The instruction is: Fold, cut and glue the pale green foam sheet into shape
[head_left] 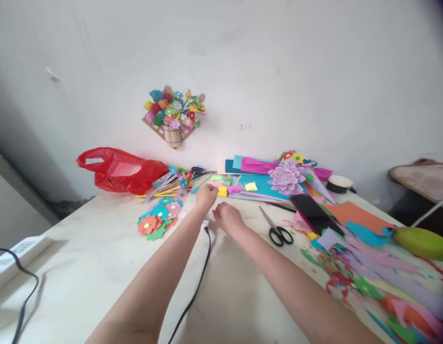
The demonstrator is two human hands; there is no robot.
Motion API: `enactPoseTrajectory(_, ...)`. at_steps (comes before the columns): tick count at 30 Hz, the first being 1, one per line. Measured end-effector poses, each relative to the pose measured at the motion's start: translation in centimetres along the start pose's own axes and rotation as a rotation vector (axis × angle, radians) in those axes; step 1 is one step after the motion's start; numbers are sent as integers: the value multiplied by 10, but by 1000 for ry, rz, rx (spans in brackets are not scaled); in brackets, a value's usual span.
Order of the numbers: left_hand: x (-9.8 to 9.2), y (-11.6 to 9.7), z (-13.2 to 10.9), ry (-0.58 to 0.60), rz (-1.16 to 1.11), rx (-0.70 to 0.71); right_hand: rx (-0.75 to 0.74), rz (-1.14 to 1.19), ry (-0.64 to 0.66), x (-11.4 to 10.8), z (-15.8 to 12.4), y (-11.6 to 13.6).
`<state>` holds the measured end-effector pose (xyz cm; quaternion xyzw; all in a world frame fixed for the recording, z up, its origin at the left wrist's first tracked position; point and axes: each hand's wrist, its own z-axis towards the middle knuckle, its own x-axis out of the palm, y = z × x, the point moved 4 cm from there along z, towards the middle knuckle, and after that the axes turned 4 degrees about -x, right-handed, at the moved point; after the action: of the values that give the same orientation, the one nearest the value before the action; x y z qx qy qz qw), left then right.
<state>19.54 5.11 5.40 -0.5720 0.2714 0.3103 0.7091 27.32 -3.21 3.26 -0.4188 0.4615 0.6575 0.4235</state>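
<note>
My left hand (pixel 206 197) reaches over the middle of the table, its fingers pressed together beside a yellow packet (pixel 222 192). Whether it touches that packet I cannot tell. Slightly nearer and to the right, my right hand (pixel 229 218) has its fingers curled in; anything inside either hand is hidden or too small to name. A black cord (pixel 208 258) runs from just below my hands to the table's front. Layered foam flowers (pixel 148 224) in orange, blue, pink and green lie left of my left arm. Black-handled scissors (pixel 276 231) rest right of my right hand.
A red plastic bag (pixel 124 169) and yellow and purple stems are at the back left. Coloured sheets (pixel 257 166), a purple flower (pixel 287 177) and a phone (pixel 316 215) lie to the right. Foam scraps (pixel 350 277) cover the right side. A power strip (pixel 20 253) sits far left.
</note>
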Motion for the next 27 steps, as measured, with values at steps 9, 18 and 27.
enactPoseTrajectory(9,72,-26,-56,-29,-50,-173,164,-182,-121,3,-33,-64)
enactPoseTrajectory(18,51,9,-63,-139,-113,-109,294,-241,-20,3,-57,-111)
enactPoseTrajectory(27,22,37,-67,-187,-172,-79,290,-251,-58,-5,-67,-143)
